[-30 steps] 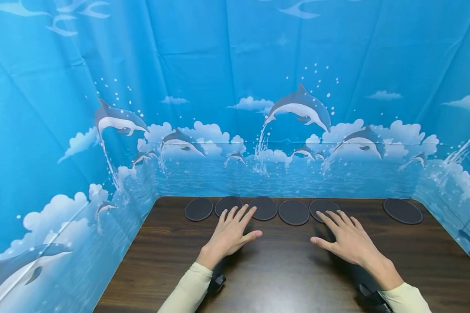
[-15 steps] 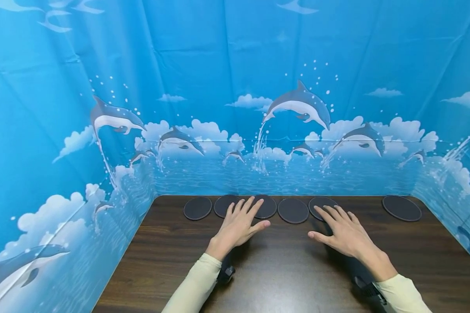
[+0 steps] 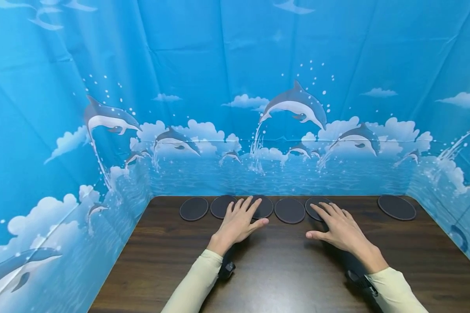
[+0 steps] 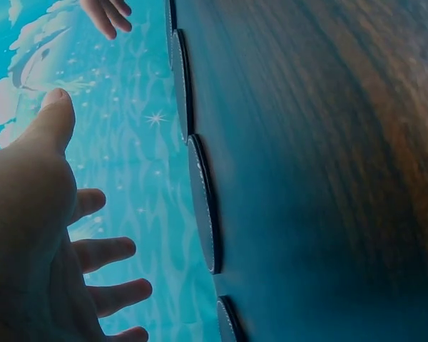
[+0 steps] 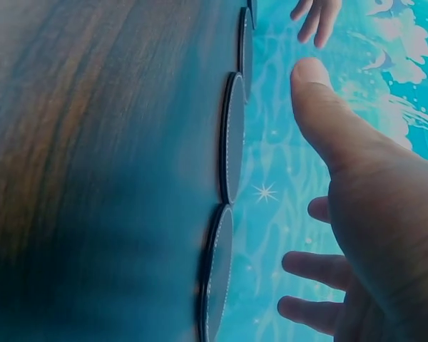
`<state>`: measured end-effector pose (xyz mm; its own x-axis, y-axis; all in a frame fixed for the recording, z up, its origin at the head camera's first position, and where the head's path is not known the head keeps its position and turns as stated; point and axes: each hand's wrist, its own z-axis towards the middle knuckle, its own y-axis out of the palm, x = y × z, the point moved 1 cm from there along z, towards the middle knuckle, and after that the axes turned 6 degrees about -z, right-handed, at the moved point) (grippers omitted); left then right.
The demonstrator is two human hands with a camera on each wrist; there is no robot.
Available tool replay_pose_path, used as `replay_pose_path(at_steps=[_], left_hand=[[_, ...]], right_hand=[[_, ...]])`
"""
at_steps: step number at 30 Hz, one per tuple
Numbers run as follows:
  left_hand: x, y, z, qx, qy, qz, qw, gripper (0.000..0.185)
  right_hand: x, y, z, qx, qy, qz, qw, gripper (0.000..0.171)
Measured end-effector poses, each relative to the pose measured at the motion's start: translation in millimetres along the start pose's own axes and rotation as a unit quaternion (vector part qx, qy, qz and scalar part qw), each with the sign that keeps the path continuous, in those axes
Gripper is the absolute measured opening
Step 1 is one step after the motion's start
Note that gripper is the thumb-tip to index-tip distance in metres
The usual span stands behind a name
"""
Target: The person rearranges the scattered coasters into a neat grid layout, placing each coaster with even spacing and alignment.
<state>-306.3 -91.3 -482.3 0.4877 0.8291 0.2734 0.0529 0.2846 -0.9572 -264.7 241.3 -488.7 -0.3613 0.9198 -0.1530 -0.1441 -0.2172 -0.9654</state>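
A: Head view, largest element?
B: Blue fabric backdrop (image 3: 188, 87), far side plus L & R sides; creased, printed w/ dolphins (image 3: 295, 104) & white clouds (image 3: 201, 130).

A: Next in size?
B: Dark wood-grain table (image 3: 282, 278), rounded far corners; pale sheen on its near-middle part.

A: Then?
B: L sleeve (image 3: 196, 278) & R sleeve (image 3: 397, 289), both pale, entering from the near edge & angled inward.

A: Hands?
B: L hand (image 3: 236, 224), palm down, L of centre: fingers released, extended & spread, thumb out to the R. R hand (image 3: 340, 230), R of centre, approx. mirror pose: fingers likewise loose & apart, thumb out to the L. Per wrist views, both are raised above the table.

A: Discs?
B: Six dark round discs (image 3: 290, 211) w/ pale stitched rims, lying flat along the table's far edge. Nos. 1–5, counted from L, form a close row; disc 6 (image 3: 397, 208) lies apart, far R. In head view, L fingertips overlap disc 2 (image 3: 219, 207) & disc 3 (image 3: 265, 208); R fingertips overlap disc 5 (image 3: 317, 201). Wrist views show a gap btwn fingers & discs.

A: Smallest?
B: L wrist cam (image 3: 227, 270) & R wrist cam (image 3: 362, 281), black, one below each wrist.
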Motion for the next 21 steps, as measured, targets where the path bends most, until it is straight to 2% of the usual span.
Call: replay_pose_path(at_steps=[7,12,21], left_hand=[[-5.6,3.3,7.3,-0.003,-0.009,-0.006,0.9999,0.093],[-6.3,5.1,15.3,-0.016,0.005,-0.015,0.9998,0.094],[3.1,13.2,24.7,-0.034,0.011,-0.030,0.9989,0.093]], right_hand=[[-3,7,12,0.007,-0.008,0.013,1.000,0.099],[-2,8,14,0.003,-0.014,0.017,1.000,0.095],[8,8,11,-0.006,-0.003,0.018,1.000,0.092]])
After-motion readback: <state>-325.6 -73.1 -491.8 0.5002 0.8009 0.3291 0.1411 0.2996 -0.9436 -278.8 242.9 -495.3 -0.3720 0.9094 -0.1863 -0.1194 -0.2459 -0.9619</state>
